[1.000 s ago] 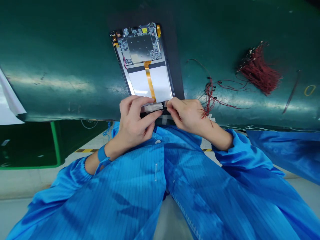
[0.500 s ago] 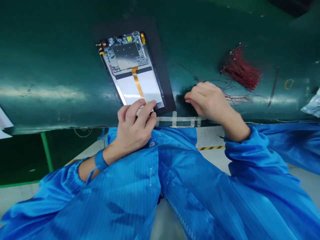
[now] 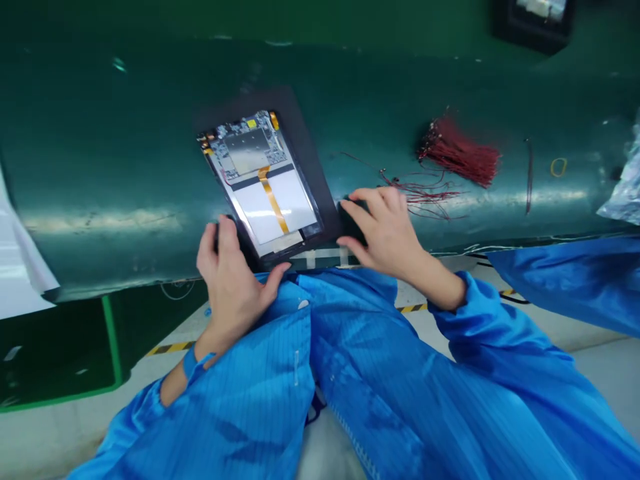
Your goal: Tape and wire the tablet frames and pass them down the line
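Note:
An opened tablet (image 3: 240, 213) lies tilted on a black pad (image 3: 320, 193), with its circuit board (image 3: 247, 150) at the far end and an orange ribbon cable (image 3: 271, 199) running down its middle. Around the pad's near left corner is my left hand (image 3: 233, 280), thumb and fingers spread; whether it touches the edge I cannot tell. My right hand (image 3: 387, 227) is beside the pad's right edge, its thumb and fingers apart with nothing visible between them. Loose dark red wires (image 3: 425, 197) lie just beyond it on the green mat.
A thick bundle of red wires (image 3: 465, 153) lies to the right, then a single dark strand (image 3: 529, 177) and a yellow rubber band (image 3: 559, 167). Silvery wrapping (image 3: 625, 183) is at the right edge, white sheets (image 3: 20, 247) at the left. A black box (image 3: 533, 27) stands far back.
My left hand has moved off the tablet's near end to its left corner and spread. My right hand has come left towards the pad and opened from a pinch. The view has shifted.

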Motion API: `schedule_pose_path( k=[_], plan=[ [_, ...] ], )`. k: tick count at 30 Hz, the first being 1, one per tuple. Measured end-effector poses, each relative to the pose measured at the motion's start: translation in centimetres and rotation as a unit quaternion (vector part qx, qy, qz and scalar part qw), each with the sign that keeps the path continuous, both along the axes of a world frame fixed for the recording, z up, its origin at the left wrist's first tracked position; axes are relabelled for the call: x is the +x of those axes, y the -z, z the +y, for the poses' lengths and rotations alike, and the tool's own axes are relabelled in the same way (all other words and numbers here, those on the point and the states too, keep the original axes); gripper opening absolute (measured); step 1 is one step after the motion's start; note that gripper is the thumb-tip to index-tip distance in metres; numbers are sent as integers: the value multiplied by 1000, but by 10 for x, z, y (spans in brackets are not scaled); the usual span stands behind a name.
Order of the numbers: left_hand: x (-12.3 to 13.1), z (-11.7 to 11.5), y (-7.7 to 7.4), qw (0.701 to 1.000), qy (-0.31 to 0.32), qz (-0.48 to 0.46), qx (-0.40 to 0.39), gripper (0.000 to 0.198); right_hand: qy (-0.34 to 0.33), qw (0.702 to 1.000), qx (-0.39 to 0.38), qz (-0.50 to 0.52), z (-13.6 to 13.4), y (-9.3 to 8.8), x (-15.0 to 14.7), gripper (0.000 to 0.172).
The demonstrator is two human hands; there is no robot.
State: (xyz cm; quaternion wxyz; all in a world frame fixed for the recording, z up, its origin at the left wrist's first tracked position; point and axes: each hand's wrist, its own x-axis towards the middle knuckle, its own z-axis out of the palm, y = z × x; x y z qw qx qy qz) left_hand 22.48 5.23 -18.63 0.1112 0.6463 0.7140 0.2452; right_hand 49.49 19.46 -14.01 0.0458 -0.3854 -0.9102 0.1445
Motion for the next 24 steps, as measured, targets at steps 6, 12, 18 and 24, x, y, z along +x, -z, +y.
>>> schedule_pose_path(
  k=[6,12,18,24],
  plan=[
    [-6,1,12,999,1,-29,34,105,39,997,-18,67,-15,19,-32,74],
    [-36,27,9,994,28,-91,51,101,120,969,-119,179,-9,15,-52,65],
    [-74,123,-4,990,20,-130,41,111,189,970,-63,142,75,0,-99,57],
    [-90,169,-21,992,16,-115,42,102,196,978,28,60,153,-6,-143,30]
  ],
)
